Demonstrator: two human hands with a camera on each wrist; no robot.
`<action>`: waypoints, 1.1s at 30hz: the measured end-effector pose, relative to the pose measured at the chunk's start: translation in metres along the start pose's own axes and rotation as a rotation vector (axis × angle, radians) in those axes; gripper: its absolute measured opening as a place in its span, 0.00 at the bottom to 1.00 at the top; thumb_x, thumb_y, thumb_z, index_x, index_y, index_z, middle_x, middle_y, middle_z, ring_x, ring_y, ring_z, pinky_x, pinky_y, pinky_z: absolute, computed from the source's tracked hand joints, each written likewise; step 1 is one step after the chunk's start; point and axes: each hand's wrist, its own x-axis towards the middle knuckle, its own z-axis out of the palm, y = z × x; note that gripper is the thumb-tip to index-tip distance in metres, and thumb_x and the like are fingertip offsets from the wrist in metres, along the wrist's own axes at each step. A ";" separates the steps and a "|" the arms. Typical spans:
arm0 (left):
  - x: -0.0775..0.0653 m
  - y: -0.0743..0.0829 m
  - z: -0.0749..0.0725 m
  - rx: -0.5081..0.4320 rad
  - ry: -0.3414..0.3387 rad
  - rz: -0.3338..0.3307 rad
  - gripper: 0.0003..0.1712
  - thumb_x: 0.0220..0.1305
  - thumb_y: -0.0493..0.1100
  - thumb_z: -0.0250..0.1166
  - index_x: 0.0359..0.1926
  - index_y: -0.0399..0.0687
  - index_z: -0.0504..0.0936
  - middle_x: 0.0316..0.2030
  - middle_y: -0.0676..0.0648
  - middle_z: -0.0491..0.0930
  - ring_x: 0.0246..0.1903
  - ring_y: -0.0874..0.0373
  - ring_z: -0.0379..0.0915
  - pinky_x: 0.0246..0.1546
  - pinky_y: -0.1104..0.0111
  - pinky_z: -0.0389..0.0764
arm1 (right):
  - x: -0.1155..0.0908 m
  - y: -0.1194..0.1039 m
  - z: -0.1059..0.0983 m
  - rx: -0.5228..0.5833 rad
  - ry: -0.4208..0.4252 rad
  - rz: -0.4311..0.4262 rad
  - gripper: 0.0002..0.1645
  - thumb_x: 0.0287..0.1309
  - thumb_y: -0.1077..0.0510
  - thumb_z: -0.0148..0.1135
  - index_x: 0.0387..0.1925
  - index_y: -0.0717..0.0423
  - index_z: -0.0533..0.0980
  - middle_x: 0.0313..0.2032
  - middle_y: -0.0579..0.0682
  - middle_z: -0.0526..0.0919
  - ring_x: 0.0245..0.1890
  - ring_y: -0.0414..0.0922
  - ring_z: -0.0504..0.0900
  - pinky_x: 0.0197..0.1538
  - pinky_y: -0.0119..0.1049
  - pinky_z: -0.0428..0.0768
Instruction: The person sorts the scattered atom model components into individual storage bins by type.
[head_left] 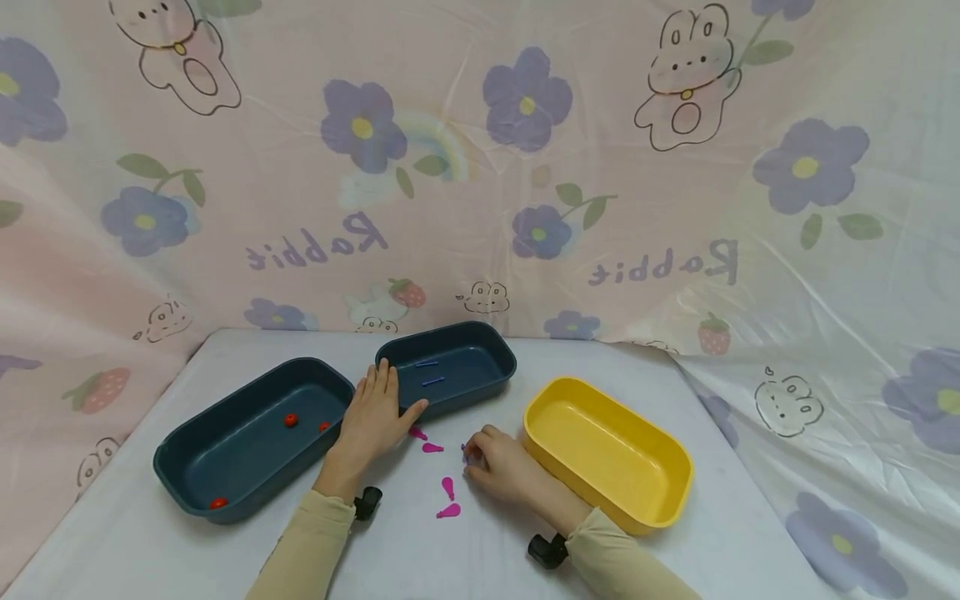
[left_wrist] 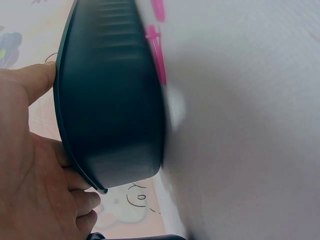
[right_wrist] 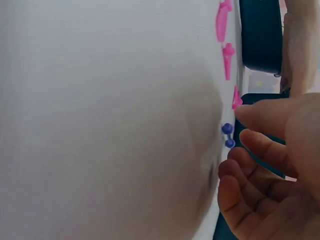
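My left hand [head_left: 372, 419] lies with fingers extended against the left end of the back dark teal tray [head_left: 465, 398], thumb near its front rim. In that tray lie two short blue sticks with knobbed ends. My right hand [head_left: 504, 472] is low over the white table, fingers loosely bent around a small blue dumbbell-shaped piece [right_wrist: 228, 135]. In the right wrist view a gap shows between this piece and the thumb and index fingertips. Several pink bulb-shaped pieces [head_left: 448, 511] are scattered on the table between the hands.
A larger dark teal tray [head_left: 217, 433] stands at the left, holding red pieces [head_left: 291, 420]. To the right is a yellow tray [head_left: 607, 450], close beside the right forearm. A patterned curtain [head_left: 450, 217] hangs behind the table.
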 end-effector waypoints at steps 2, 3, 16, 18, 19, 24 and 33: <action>0.000 0.000 0.000 0.000 -0.003 0.000 0.54 0.77 0.66 0.53 0.79 0.26 0.49 0.81 0.30 0.42 0.80 0.33 0.36 0.79 0.44 0.44 | 0.000 0.000 0.000 -0.008 -0.011 0.010 0.10 0.63 0.55 0.73 0.43 0.51 0.81 0.37 0.41 0.76 0.37 0.38 0.75 0.46 0.30 0.82; 0.000 0.000 0.000 -0.001 -0.003 -0.001 0.54 0.77 0.66 0.53 0.79 0.26 0.49 0.81 0.30 0.42 0.80 0.33 0.35 0.79 0.44 0.44 | 0.000 0.000 0.000 -0.013 -0.015 0.012 0.10 0.63 0.55 0.73 0.43 0.51 0.81 0.37 0.41 0.76 0.37 0.38 0.75 0.46 0.30 0.82; 0.001 -0.001 0.001 -0.002 -0.008 -0.003 0.54 0.77 0.66 0.53 0.79 0.26 0.49 0.81 0.30 0.41 0.80 0.34 0.34 0.79 0.44 0.43 | 0.003 0.003 0.005 -0.050 -0.002 -0.017 0.05 0.64 0.58 0.71 0.39 0.52 0.82 0.32 0.41 0.74 0.31 0.37 0.72 0.40 0.28 0.80; 0.001 -0.001 0.001 -0.004 -0.007 -0.005 0.54 0.77 0.66 0.53 0.79 0.26 0.49 0.81 0.30 0.41 0.81 0.34 0.34 0.79 0.44 0.43 | 0.004 0.003 0.005 -0.047 -0.006 -0.013 0.04 0.64 0.59 0.70 0.38 0.52 0.82 0.32 0.40 0.73 0.31 0.37 0.72 0.39 0.28 0.79; 0.001 0.000 0.001 -0.006 -0.006 -0.006 0.54 0.77 0.66 0.54 0.79 0.26 0.49 0.81 0.30 0.41 0.81 0.34 0.34 0.79 0.44 0.43 | 0.004 0.003 0.005 -0.044 -0.008 -0.009 0.03 0.64 0.59 0.69 0.38 0.52 0.82 0.32 0.41 0.73 0.31 0.37 0.72 0.39 0.28 0.79; 0.000 0.001 0.000 -0.006 -0.005 -0.007 0.54 0.77 0.66 0.54 0.79 0.26 0.49 0.81 0.30 0.41 0.81 0.34 0.34 0.79 0.44 0.43 | 0.004 0.002 0.004 -0.025 -0.012 0.000 0.03 0.63 0.61 0.69 0.37 0.52 0.81 0.32 0.41 0.73 0.31 0.37 0.72 0.39 0.28 0.79; 0.000 0.000 0.000 0.002 0.002 -0.004 0.53 0.77 0.66 0.54 0.79 0.26 0.50 0.81 0.30 0.42 0.80 0.34 0.36 0.79 0.44 0.44 | 0.002 0.003 0.004 -0.006 -0.021 0.020 0.02 0.65 0.59 0.67 0.38 0.52 0.81 0.32 0.40 0.73 0.32 0.37 0.72 0.39 0.27 0.78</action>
